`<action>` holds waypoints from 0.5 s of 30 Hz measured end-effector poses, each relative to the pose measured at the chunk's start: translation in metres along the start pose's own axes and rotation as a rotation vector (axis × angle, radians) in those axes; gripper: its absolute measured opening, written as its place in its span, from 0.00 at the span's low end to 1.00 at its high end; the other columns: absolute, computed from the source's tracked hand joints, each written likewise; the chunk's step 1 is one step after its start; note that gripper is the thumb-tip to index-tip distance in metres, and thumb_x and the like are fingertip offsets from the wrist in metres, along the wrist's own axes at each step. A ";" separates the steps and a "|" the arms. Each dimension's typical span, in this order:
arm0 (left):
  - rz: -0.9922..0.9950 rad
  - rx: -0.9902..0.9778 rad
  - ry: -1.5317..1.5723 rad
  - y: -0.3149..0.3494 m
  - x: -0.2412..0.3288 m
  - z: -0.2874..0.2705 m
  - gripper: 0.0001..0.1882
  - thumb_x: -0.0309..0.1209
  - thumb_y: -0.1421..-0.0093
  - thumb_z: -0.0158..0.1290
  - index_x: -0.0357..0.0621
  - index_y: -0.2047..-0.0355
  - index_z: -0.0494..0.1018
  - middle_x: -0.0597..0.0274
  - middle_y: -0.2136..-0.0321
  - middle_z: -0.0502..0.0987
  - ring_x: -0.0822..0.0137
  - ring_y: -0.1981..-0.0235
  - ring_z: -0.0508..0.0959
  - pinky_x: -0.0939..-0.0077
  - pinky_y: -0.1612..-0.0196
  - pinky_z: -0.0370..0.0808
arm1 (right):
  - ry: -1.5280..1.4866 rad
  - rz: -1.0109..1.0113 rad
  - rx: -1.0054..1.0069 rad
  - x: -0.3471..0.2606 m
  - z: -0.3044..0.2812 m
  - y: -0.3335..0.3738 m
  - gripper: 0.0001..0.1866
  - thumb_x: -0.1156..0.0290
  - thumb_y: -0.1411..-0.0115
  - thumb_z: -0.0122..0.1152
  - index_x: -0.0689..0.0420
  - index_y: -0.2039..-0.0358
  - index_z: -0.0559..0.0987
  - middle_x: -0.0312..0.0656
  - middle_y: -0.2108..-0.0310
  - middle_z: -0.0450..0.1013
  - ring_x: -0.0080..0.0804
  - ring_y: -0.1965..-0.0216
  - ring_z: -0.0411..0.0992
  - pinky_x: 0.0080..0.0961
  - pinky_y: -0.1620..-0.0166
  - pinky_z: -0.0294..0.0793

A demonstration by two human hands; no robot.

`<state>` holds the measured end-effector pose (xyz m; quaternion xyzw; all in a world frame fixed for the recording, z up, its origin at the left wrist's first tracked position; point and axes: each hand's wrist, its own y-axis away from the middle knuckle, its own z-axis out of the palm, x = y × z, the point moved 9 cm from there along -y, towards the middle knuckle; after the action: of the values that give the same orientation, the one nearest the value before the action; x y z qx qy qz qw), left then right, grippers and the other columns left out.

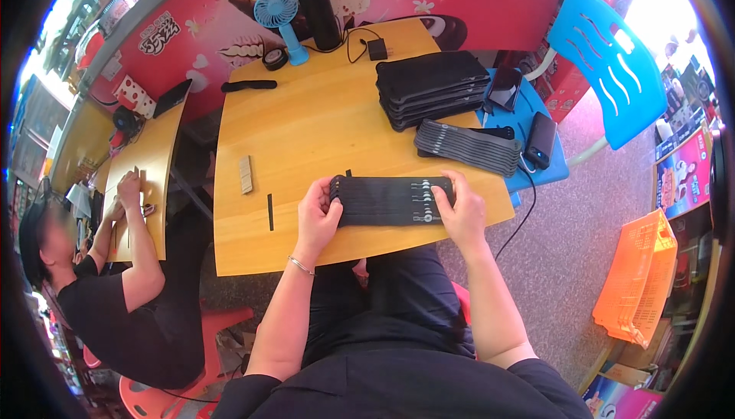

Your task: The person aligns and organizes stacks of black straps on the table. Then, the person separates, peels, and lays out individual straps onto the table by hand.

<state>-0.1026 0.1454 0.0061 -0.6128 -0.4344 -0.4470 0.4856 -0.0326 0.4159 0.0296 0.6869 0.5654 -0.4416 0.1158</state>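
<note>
In the head view, we are sitting at a wood table (pixel 306 135) and holding a bunch of black strips (pixel 379 203) with both hands. Our left hand (pixel 315 217) is pinching the left end, with its thumb on top. Our right hand (pixel 465 212) is pinching the right end, with its thumb lying by the white marks. The strips are lying side by side over the table, near our edge of it (we cannot tell if they are touching the wood).

We think we are lining the strips up just now. The next move, we guess, is calling for an even pinch at both ends, so no strip is slipping out.

Near our right hand, some grey strips (pixel 463 148) are lying by the right edge, and a black stack (pixel 432 78) is sitting behind them. A phone (pixel 505 88) is resting on a blue chair (pixel 570 28). At the back, a blue fan (pixel 277 10) is standing beside a black flask (pixel 320 19). Off to our left, another person (pixel 115 304) is working at another table.
</note>
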 end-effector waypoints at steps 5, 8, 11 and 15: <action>0.005 0.002 -0.002 0.000 0.002 0.000 0.15 0.15 0.44 0.46 0.31 0.54 0.68 0.68 0.67 0.74 0.85 0.71 0.71 0.92 0.70 0.68 | -0.004 -0.006 -0.001 -0.001 0.001 0.000 0.17 0.63 0.44 0.62 0.54 0.56 0.74 0.45 0.80 0.71 0.44 0.76 0.73 0.36 0.72 0.69; 0.001 0.010 0.016 0.000 0.002 0.000 0.15 0.15 0.44 0.46 0.31 0.54 0.68 0.68 0.67 0.74 0.85 0.71 0.71 0.92 0.70 0.68 | 0.009 0.003 -0.010 -0.002 0.001 0.000 0.17 0.63 0.44 0.62 0.54 0.55 0.74 0.45 0.79 0.71 0.45 0.76 0.73 0.36 0.71 0.69; -0.005 0.007 0.002 0.000 -0.002 -0.002 0.16 0.15 0.44 0.46 0.31 0.54 0.68 0.68 0.67 0.74 0.85 0.72 0.71 0.93 0.70 0.67 | 0.000 -0.002 -0.007 -0.002 0.001 0.000 0.17 0.63 0.44 0.62 0.54 0.55 0.74 0.46 0.79 0.72 0.45 0.76 0.73 0.36 0.71 0.70; -0.009 0.004 0.015 0.000 -0.003 -0.003 0.16 0.15 0.44 0.46 0.31 0.54 0.68 0.68 0.67 0.74 0.85 0.72 0.70 0.93 0.70 0.67 | 0.019 0.000 -0.006 -0.003 0.001 0.000 0.17 0.63 0.44 0.62 0.54 0.55 0.74 0.46 0.79 0.72 0.46 0.75 0.73 0.36 0.71 0.70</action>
<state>-0.1032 0.1425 0.0036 -0.6065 -0.4343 -0.4531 0.4882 -0.0325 0.4135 0.0309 0.6906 0.5679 -0.4335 0.1126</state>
